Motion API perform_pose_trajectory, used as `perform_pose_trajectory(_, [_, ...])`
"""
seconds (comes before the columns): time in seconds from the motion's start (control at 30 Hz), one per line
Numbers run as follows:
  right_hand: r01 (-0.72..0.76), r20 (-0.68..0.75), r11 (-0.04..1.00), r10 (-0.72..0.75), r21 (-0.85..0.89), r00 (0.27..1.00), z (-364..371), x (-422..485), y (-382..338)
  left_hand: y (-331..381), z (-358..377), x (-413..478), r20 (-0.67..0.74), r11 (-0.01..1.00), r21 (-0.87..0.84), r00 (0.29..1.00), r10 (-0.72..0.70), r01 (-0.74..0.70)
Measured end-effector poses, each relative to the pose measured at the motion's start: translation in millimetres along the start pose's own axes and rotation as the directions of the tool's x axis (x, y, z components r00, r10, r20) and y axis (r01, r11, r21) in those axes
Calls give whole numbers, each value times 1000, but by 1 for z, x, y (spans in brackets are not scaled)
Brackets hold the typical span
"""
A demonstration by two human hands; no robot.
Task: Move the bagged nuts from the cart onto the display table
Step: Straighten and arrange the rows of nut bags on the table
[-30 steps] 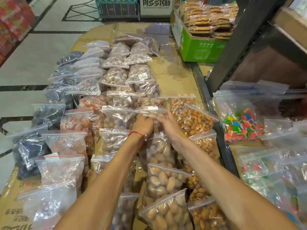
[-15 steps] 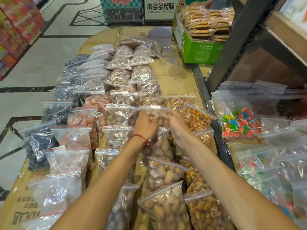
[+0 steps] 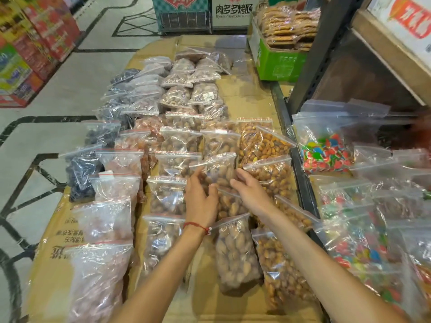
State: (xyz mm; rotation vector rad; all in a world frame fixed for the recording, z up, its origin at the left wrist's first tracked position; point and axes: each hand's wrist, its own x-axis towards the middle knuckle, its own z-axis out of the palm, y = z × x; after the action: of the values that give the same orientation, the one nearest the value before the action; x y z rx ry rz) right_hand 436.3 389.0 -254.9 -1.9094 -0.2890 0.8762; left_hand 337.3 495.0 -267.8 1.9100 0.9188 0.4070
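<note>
Left hand (image 3: 201, 199) and right hand (image 3: 251, 192) flank a bag of nuts (image 3: 219, 169) lying in the middle row on the cardboard-covered tabletop (image 3: 242, 99), fingers loose and spread against its sides, not clamped. This looks like the settling step. Next, both hands should lift clear and fetch another bag from the cart, which is out of view.

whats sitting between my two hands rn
A clear zip bag of pale brown nuts fills the gap between the left hand and right hand, shown in the head view.
</note>
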Motion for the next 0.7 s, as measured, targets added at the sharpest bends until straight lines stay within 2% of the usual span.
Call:
perform_pose_trajectory(0.17, [-26,12,1000,26,-4,1000,0,0,2,3,10,-6,-20,991,-58,993,-119,118])
perform_pose_trajectory(0.37, [-9,44,997,13,-73,999,3,7,7,-6,16,-13,105,983,-19,978,-182,185])
perform_pose_trajectory(0.53, [1,41,1000,-1,4,999,8,13,17,-14,18,-3,185,967,-76,957,-224,241])
perform_pose_trajectory(0.6, [-2,31,999,1,49,1000,11,13,23,-15,18,-3,188,972,-88,962,-197,216])
perform_pose_trajectory(0.7, [-79,11,983,78,167,997,11,19,30,-13,17,0,166,990,-91,982,-87,103])
